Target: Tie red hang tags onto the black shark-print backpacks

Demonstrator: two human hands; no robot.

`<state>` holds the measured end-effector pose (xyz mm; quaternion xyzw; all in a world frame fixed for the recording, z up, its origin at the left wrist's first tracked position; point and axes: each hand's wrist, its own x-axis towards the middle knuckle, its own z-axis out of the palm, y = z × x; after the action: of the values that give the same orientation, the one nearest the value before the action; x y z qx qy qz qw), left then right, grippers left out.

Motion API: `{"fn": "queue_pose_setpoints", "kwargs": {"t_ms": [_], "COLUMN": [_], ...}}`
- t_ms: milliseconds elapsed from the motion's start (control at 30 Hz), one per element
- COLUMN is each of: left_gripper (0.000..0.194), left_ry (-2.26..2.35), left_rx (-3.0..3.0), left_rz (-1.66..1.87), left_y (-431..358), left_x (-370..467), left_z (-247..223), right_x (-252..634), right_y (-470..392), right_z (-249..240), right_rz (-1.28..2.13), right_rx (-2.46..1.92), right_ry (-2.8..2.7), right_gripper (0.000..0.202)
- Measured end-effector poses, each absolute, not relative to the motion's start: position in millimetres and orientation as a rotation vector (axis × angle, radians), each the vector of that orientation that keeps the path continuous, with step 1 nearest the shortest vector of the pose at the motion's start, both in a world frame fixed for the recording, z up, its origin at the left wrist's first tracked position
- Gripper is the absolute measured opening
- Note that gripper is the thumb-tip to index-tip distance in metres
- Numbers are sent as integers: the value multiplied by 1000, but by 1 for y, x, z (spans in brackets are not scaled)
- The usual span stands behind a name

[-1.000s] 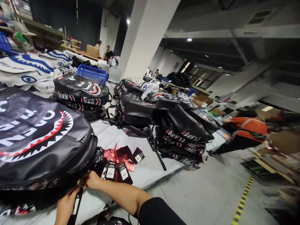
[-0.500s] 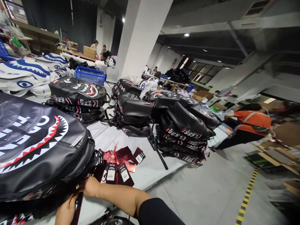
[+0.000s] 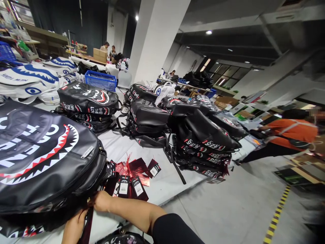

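A black backpack [image 3: 50, 162] with a red-and-white shark mouth and white lettering fills the left foreground. My right hand [image 3: 101, 201] is closed at its lower right edge, beside a small gold-coloured metal piece [image 3: 88, 200]; the fingertips are hidden. Just below and left, my left hand [image 3: 76, 220] reaches under the same edge with bent fingers, and what it pinches is out of sight. A dark red strip [image 3: 87, 227] hangs next to my left hand. Close by on the white table [image 3: 162, 188] lies a pile of black hang tags [image 3: 124, 186] with red strings.
Stacks of black backpacks [image 3: 205, 139] stand along the table. White-and-blue bags [image 3: 30, 81] and a blue basket [image 3: 101, 80] are farther back at left. A person in an orange top [image 3: 291, 134] bends over the table's far right end. Another black bag [image 3: 124, 239] sits below my right forearm.
The whole view has shifted slightly, so things appear farther right. Both hands stay at the backpack's lower edge. The person in orange appears farther right.
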<state>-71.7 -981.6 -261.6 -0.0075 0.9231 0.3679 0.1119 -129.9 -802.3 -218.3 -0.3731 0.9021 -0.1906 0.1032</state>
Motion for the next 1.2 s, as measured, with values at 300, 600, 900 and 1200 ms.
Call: {"fn": "queue_pose_setpoints", "kwargs": {"t_ms": [300, 600, 900, 1200], "left_gripper": [37, 35, 39, 32], "left_ry": [2640, 2660, 2709, 2711], "left_rx": [-7, 27, -36, -201], "left_rz": [1079, 684, 530, 613], "left_y": [-978, -970, -961, -962], "left_x": [-66, -65, -65, -60], "left_z": [-252, -228, -196, -190], "right_x": [-128, -125, -126, -123], "right_y": [-802, -808, -811, -816], "right_z": [-210, -209, -202, -193], "right_rz": [-376, -527, -405, -528], "right_rx": [-1330, -1416, -1210, -1039], "right_ry": [2603, 2590, 2574, 2535], "right_gripper": [16, 9, 13, 19]}}
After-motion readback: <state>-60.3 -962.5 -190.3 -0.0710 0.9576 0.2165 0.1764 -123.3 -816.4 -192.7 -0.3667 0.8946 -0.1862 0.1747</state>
